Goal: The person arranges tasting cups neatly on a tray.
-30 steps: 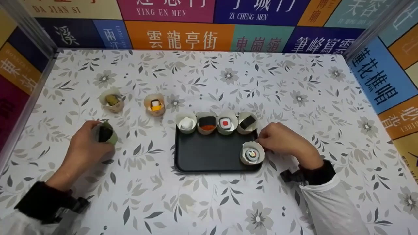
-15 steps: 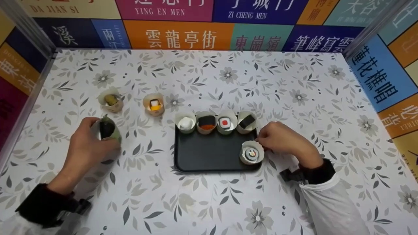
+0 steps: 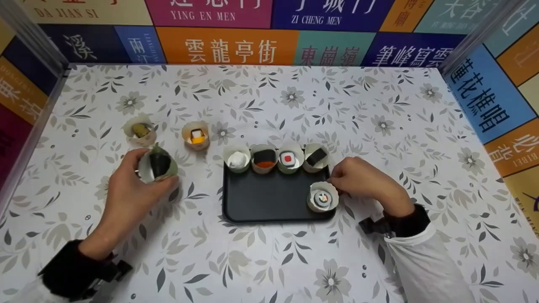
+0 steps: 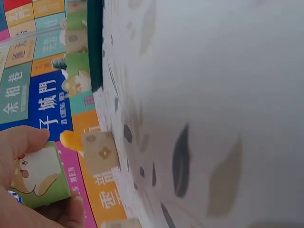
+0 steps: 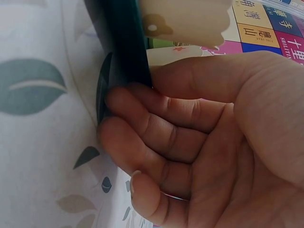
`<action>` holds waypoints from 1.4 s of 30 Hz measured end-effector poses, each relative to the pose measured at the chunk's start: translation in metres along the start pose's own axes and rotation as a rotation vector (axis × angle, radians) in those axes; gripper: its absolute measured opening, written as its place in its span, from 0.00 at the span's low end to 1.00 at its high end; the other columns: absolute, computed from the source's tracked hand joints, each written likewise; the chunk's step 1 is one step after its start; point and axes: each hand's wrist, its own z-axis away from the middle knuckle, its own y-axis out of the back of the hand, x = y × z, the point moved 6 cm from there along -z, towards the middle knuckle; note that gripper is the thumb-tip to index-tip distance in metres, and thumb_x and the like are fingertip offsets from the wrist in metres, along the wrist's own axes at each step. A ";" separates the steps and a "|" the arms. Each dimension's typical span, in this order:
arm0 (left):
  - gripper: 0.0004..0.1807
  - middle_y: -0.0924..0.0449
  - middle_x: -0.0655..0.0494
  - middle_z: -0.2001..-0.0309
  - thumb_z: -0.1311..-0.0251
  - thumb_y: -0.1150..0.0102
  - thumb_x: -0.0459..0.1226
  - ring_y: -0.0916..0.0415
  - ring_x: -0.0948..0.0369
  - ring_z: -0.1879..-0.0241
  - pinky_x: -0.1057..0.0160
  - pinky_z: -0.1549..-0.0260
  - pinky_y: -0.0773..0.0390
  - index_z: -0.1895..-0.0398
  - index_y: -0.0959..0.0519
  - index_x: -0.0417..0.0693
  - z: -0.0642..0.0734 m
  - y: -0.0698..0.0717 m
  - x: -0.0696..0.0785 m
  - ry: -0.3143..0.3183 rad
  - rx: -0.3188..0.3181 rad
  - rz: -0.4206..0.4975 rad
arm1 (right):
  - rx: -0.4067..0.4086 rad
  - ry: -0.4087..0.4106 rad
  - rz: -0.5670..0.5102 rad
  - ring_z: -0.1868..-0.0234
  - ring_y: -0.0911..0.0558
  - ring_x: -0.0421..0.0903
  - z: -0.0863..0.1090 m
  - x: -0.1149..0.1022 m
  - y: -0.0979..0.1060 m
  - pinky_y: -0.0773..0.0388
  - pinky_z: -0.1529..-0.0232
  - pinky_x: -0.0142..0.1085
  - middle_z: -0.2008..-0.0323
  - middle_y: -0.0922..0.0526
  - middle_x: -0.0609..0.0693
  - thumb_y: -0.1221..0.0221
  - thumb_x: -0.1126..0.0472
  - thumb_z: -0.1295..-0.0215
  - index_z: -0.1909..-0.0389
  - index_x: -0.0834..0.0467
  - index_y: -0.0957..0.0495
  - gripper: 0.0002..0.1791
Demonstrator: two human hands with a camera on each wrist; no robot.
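My left hand point(image 3: 130, 189) holds a small green paper cup point(image 4: 40, 178) with a dark toy sushi piece point(image 3: 160, 163) in it, above the table to the left of the black tray point(image 3: 269, 195). A dog print shows on the cup in the left wrist view. With thumb and curled fingers, my right hand point(image 3: 364, 183) grips the tray's right edge point(image 5: 126, 42). Several cups stand along the tray's back, holding a white piece point(image 3: 238, 160), a black-and-orange piece point(image 3: 264, 159), a red-centred piece point(image 3: 288, 159) and a dark-banded piece point(image 3: 316, 157). One more cup point(image 3: 323, 204) occupies the front right corner.
On the table point(image 3: 252, 261), behind my left hand, stand a cup with an olive-coloured piece point(image 3: 140, 130) and a cup with a yellow-and-white piece point(image 3: 197, 136). Colourful lettered panels point(image 3: 227, 46) wall in the back and sides.
My left hand has moved right and slightly back, lifting the green cup and carrying it toward the tray. The right hand has kept its grip on the tray's edge.
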 end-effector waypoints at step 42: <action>0.38 0.18 0.52 0.43 0.55 0.16 0.35 0.22 0.58 0.43 0.55 0.39 0.25 0.38 0.24 0.41 0.027 -0.127 0.113 -0.349 -0.171 0.247 | 0.009 0.022 0.012 0.87 0.29 0.40 0.000 -0.001 0.000 0.33 0.82 0.35 0.88 0.27 0.42 0.42 0.63 0.35 0.85 0.55 0.19 0.17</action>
